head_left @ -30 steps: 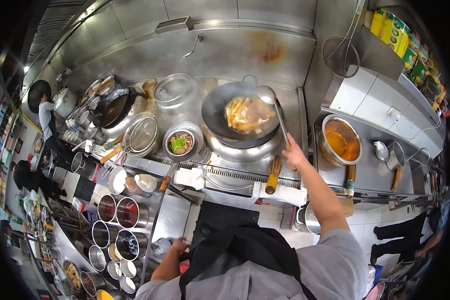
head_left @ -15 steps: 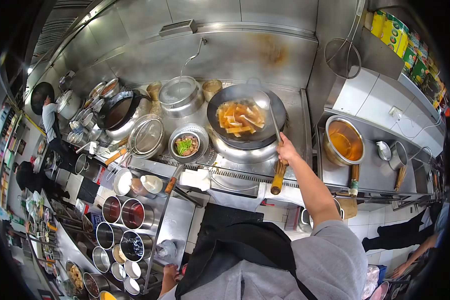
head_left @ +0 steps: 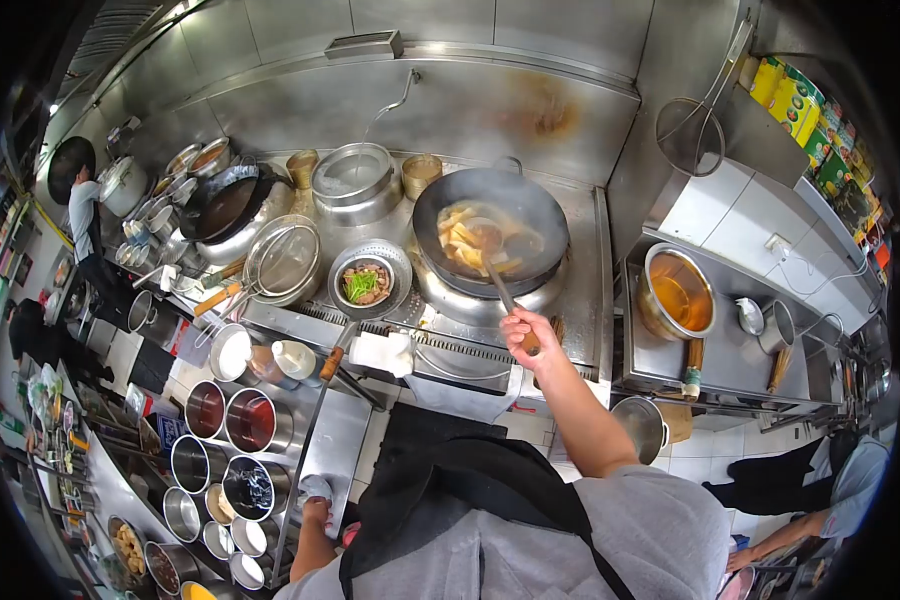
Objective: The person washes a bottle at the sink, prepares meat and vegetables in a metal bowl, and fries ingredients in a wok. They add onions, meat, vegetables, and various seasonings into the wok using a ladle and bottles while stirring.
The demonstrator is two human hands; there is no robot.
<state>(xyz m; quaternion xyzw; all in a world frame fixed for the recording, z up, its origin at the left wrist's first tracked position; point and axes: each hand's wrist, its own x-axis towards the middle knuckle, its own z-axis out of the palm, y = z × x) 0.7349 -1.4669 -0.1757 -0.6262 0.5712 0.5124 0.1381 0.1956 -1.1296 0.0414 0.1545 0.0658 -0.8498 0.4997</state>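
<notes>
My right hand is closed round the wooden handle of a ladle, whose bowl lies among pale yellow pieces in brownish liquid. They sit in a steaming black wok on the round burner. At the lower left, my left hand is beside the side counter, touching a crumpled pale cloth or bag; its fingers are too small to read. Left of the wok, a bowl of meat and green pieces rests in a perforated metal basin.
Mesh strainers and a lidded pot stand left of the wok. A pot of orange liquid is on the right counter. Several sauce containers line the left. Two co-workers are at the far left, another person at the right.
My right hand has moved left and nearer to me with the ladle, whose bowl has gone from the wok's upper right down into the food. My left hand has moved up to the cloth or bag.
</notes>
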